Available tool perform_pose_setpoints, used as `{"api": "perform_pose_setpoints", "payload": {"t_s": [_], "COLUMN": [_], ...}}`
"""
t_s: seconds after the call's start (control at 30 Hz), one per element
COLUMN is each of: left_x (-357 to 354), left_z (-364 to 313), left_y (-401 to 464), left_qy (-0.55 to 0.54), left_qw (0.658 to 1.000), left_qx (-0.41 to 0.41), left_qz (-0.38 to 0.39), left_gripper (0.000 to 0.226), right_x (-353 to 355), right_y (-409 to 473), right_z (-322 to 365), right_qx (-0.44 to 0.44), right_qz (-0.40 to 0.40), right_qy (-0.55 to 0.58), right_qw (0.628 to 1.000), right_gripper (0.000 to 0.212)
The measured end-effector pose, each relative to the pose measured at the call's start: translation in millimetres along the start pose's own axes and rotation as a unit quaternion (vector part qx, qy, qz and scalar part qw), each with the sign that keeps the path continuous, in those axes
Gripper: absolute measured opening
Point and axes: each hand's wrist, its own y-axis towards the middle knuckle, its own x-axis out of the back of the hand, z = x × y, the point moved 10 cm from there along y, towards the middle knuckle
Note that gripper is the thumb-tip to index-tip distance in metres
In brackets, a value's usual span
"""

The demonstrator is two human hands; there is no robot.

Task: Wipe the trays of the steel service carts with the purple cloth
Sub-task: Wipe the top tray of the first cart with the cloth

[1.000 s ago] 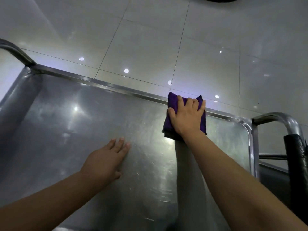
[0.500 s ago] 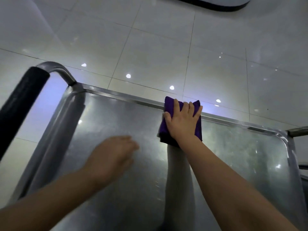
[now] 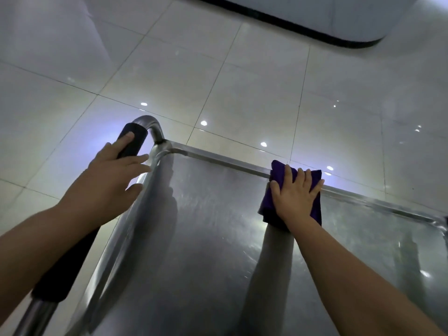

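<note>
Our right hand [image 3: 294, 197] lies flat on the purple cloth [image 3: 291, 195], fingers spread, and presses it down at the far rim of the steel tray [image 3: 206, 238]. The cloth is folded, and its upper edge lies over the rim. Our left hand [image 3: 114, 173] is at the left end of the cart, over the black foam grip [image 3: 132, 141] of the push handle [image 3: 150, 123]. Its fingers are extended and a little apart, 1 fingertip lies on the foam, and the thumb points toward the tray corner; the hand is not closed around the handle. Behind the cart we see the glossy tiled floor [image 3: 242, 88].
</note>
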Motion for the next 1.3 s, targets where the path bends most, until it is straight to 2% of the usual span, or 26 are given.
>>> {"api": "perform_pose_setpoints", "payload": {"t_s": [0.17, 0.23, 0.37, 0.53, 0.67, 0.77, 0.9, 1.03, 1.3], "left_x": [18.1, 15.5, 7.4, 10.2, 4.0, 1.1, 11.2, 8.1, 5.2], "left_z": [16.8, 18.6, 32.1, 26.4, 26.8, 31.0, 11.1, 16.3, 18.2], "left_y": [-7.3, -6.4, -7.1, -4.6, -2.6, -4.9, -4.1, -5.4, -8.7], "left_qy": [-0.066, -0.061, -0.079, -0.042, -0.022, -0.03, 0.017, 0.037, 0.054], "left_qw": [0.996, 0.996, 0.992, 0.997, 0.998, 0.995, 0.999, 0.995, 0.992], "left_qx": [0.052, 0.05, 0.098, 0.068, 0.061, 0.091, 0.029, 0.095, 0.118], "left_qz": [-0.041, -0.035, -0.007, -0.019, -0.003, 0.018, -0.02, 0.007, -0.003], "left_gripper": [0.034, 0.034, 0.029, 0.023, 0.023, 0.023, 0.025, 0.024, 0.027], "right_x": [-2.1, -1.1, -1.3, -6.7, -12.7, -19.9, -18.2, -18.0, -20.8], "right_y": [-8.5, -12.1, -19.1, -35.8, -68.3, -91.9, -89.1, -73.4, -59.0], "right_z": [86.9, 125.4, 196.7, 274.0, 302.8, 303.1, 279.8, 227.4, 98.4], "right_qx": [0.048, 0.072, 0.122, 0.209, 0.283, 0.327, 0.346, 0.301, 0.201], "right_qz": [0.002, -0.001, -0.001, -0.004, 0.0, 0.013, 0.007, 0.014, 0.01], "right_qy": [0.008, 0.012, 0.008, 0.009, 0.013, 0.007, 0.007, 0.023, 0.028], "right_qw": [0.999, 0.997, 0.992, 0.978, 0.959, 0.945, 0.938, 0.953, 0.979], "right_gripper": [0.063, 0.063, 0.065, 0.065, 0.064, 0.063, 0.061, 0.061, 0.067]}}
